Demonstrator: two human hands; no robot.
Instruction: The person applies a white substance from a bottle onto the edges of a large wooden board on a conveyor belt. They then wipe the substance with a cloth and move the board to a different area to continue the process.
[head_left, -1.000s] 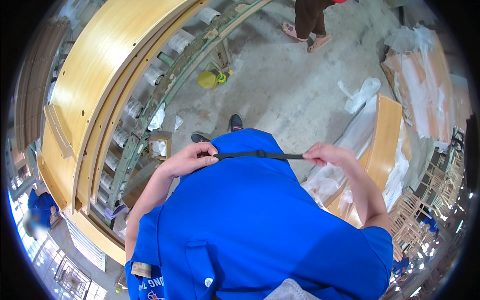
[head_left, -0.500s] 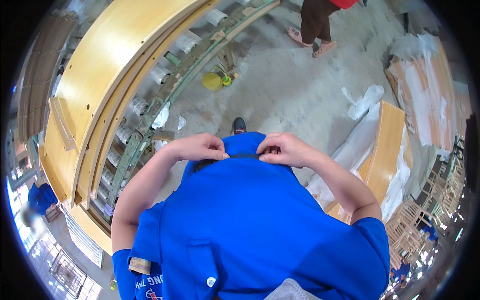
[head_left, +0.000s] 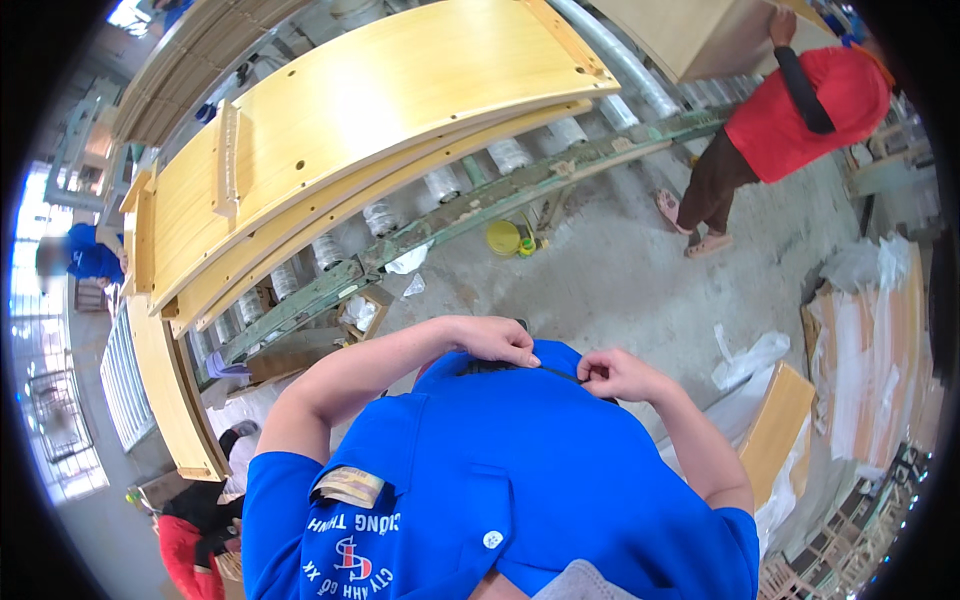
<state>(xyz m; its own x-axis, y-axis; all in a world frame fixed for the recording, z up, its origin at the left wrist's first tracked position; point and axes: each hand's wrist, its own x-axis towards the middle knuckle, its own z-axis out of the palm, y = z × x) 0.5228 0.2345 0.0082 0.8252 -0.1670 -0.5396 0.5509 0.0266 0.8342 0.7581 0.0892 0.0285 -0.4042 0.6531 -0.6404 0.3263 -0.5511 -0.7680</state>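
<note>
Both hands are at my waist, in front of the blue shirt (head_left: 500,430) I wear. A thin dark strap (head_left: 558,374) runs across the shirt's lower edge between them. My left hand (head_left: 495,340) is closed, thumb and fingers pinching at the strap's left end. On the other side my right hand (head_left: 625,376) grips the right end with curled fingers. A short stretch of strap shows between the hands; its remainder is hidden by the shirt and fingers. Folded paper (head_left: 350,487) sticks out of the shirt's chest pocket.
Stacked yellow wooden panels (head_left: 370,95) lie on a roller conveyor (head_left: 470,205) ahead and left. A person in red (head_left: 800,115) stands at its far right, touching a large box-like piece (head_left: 690,35). Wrapped boards (head_left: 865,360) and a wooden piece (head_left: 780,430) lie to my right.
My view has tilted up and turned left, showing more of the conveyor and the person in red. Both hands still pinch the strap, now slightly closer together.
</note>
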